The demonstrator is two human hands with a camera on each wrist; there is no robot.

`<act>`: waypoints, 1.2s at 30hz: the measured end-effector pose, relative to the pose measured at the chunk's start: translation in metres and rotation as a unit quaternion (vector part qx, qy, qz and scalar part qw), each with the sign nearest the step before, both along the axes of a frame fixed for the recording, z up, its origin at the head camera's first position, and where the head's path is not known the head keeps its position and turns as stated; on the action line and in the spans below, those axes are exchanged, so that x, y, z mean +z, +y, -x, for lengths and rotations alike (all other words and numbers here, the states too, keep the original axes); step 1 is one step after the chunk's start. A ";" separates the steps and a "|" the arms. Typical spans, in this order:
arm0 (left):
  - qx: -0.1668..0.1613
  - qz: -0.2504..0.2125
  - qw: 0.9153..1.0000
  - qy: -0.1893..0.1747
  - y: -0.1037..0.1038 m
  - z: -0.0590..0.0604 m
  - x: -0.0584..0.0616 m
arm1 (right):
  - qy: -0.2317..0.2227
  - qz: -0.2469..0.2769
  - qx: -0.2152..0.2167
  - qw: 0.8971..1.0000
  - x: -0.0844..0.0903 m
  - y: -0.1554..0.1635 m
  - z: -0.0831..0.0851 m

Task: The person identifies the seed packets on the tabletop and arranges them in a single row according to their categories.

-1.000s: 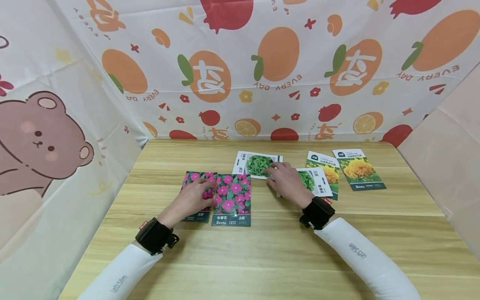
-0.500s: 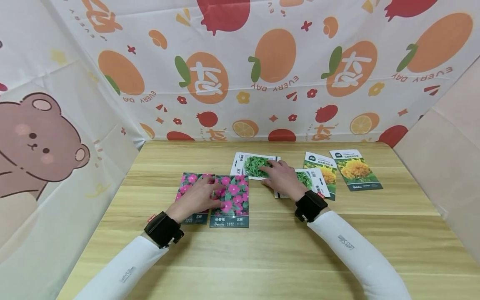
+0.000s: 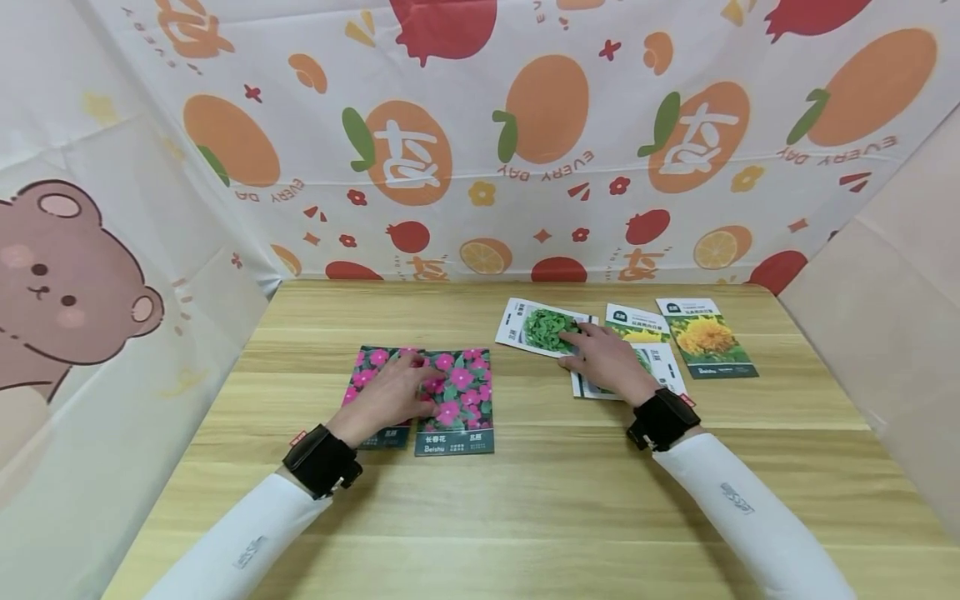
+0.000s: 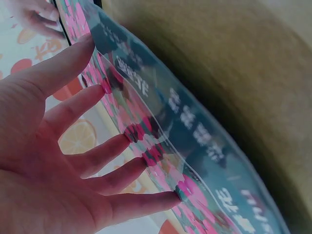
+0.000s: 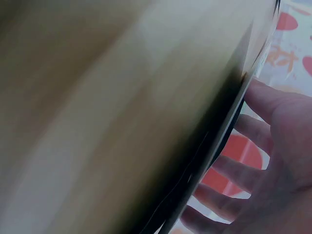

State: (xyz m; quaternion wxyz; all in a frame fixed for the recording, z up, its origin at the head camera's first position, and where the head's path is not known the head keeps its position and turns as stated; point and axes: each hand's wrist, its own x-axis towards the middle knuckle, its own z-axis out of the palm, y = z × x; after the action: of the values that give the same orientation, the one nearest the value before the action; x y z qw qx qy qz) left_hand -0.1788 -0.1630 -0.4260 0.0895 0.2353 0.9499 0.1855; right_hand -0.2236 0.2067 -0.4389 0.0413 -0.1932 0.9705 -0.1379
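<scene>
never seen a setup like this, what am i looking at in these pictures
There is no machine: these are a person's bare left hand and right hand. The wide picture comes from a camera worn on the head; each close-up comes from a wrist camera. On the wooden table lie two pink-flower packets, two leafy-green packets and two yellow-flower packets. The left hand touches a pink one, the right hand a leafy one; neither hand seems to grip anything.

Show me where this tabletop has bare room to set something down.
Wide bare tabletop lies between the two sleeves. A narrow gap separates the pink-flower packets from the green-leaf packets. It is crowded around the right hand, where a green-leaf packet overlaps a yellow-flower packet.
</scene>
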 end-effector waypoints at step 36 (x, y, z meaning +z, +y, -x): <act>0.032 -0.034 0.997 0.069 0.034 0.034 0.025 | -0.043 0.003 -0.076 0.996 0.019 0.023 0.042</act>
State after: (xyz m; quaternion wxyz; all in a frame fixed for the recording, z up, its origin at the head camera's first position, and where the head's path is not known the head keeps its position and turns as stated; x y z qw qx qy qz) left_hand -0.2125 -0.1290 -0.4010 0.0100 0.2194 0.9539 0.2043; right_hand -0.2651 0.2302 -0.4197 0.0719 -0.1126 0.9794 -0.1516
